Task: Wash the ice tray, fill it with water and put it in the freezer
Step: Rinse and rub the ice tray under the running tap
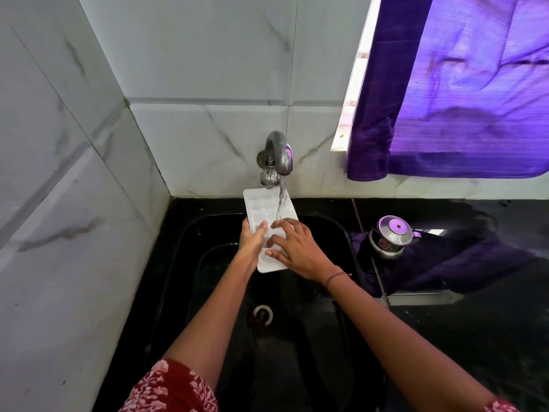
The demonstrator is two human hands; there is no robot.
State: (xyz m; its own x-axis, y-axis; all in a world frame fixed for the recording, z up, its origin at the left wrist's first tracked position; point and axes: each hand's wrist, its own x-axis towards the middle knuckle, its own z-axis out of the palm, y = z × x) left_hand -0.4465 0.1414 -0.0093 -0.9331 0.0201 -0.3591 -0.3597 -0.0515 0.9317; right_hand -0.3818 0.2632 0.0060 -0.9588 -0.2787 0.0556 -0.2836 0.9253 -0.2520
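A white ice tray (261,208) is held lengthwise over the black sink (184,248), its far end under the steel tap (277,156). Water runs from the tap onto the tray's cells. My left hand (251,242) grips the tray's left edge, thumb on top. My right hand (297,248) lies on the tray's near half with its fingers spread over the cells. The near part of the tray is hidden under my hands.
The sink drain (263,314) sits below my forearms. A steel pressure cooker (389,237) stands on the black counter (475,337) to the right of the sink. A purple curtain (460,90) hangs over the window at upper right. Tiled walls close the left and back.
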